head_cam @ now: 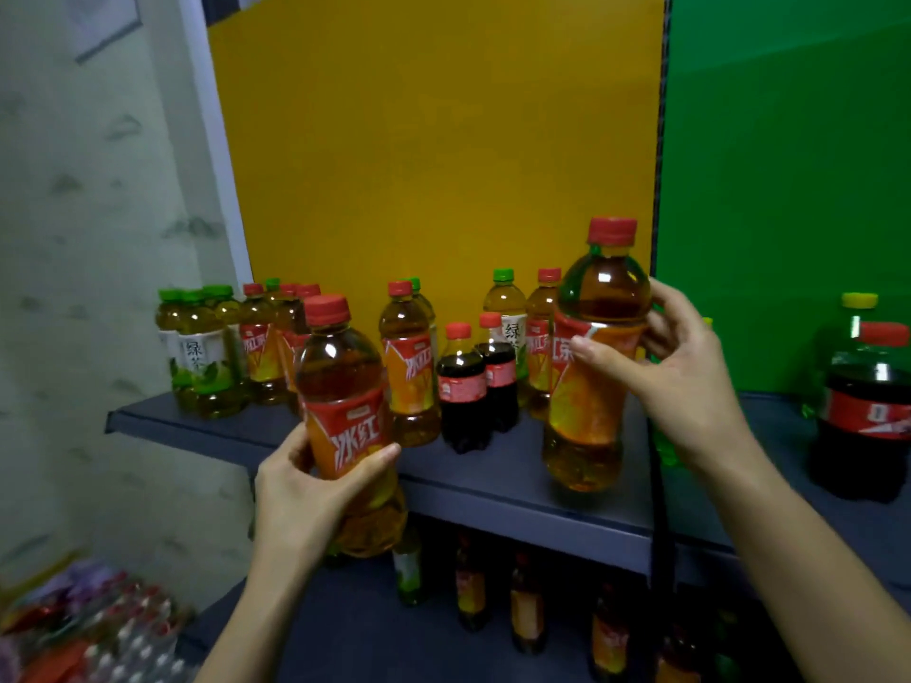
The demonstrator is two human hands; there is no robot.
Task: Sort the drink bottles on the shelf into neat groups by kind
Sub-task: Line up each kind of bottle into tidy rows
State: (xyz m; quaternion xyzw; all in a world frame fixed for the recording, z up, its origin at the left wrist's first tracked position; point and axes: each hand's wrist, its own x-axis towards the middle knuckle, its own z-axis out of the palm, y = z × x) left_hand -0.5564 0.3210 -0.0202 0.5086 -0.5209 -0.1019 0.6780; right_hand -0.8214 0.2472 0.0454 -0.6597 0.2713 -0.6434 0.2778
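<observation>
My left hand [305, 495] grips a red-capped iced tea bottle [345, 386] in front of the shelf's front edge. My right hand [675, 382] holds a second, larger-looking iced tea bottle [591, 367] whose base rests on or hangs just above the dark shelf [517, 485]. Green-capped green tea bottles [197, 357] cluster at the shelf's far left, with red-capped iced teas [259, 347] right beside them. Another iced tea [409, 367] stands mid-shelf, next to two small cola bottles [463, 386]. A green tea [505, 308] and an iced tea [540, 337] stand behind.
A yellow back panel [443, 140] and a green panel [788, 165] are split by a black upright [658, 337]. A big cola bottle [872, 411] stands at the right. Several bottles [527, 603] stand on the lower shelf. Packaged goods [88, 628] lie at the bottom left.
</observation>
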